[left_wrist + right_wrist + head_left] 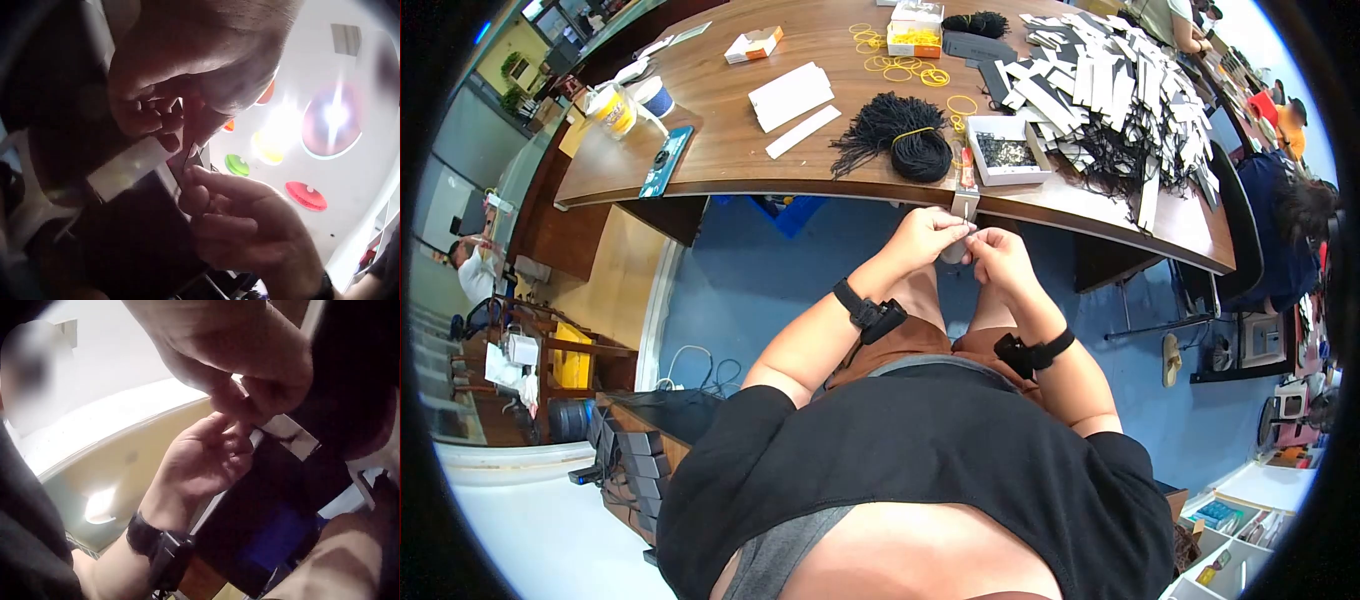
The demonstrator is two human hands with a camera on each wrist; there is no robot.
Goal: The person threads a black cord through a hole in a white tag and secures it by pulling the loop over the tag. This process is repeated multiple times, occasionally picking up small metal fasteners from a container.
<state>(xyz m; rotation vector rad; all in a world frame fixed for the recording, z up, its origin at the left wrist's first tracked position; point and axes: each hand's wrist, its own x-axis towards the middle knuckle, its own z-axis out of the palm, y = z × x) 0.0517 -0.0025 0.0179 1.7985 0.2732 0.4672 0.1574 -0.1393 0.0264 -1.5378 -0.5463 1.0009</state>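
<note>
Both hands meet at the near edge of the table, in front of a small metal fixture (pixel 965 202) at that edge. My left hand (pixel 927 240) pinches a thin dark cord (pixel 188 153) between thumb and fingertips. My right hand (pixel 1002 258) pinches the same cord from the other side, its fingertips right beside the left ones. In the right wrist view the fingers of the right hand (pixel 244 369) hide most of the cord. A bundle of black cords (pixel 920 150), bound with a yellow band, lies on the table just beyond the hands.
Right of the fixture stands a white box (pixel 1015 177) of small dark pieces. A large heap of white and black strips with cords (pixel 1110 100) covers the table's right. Yellow rubber bands (pixel 910 70), white cards (pixel 790 95) and a teal package (pixel 666 162) lie farther left.
</note>
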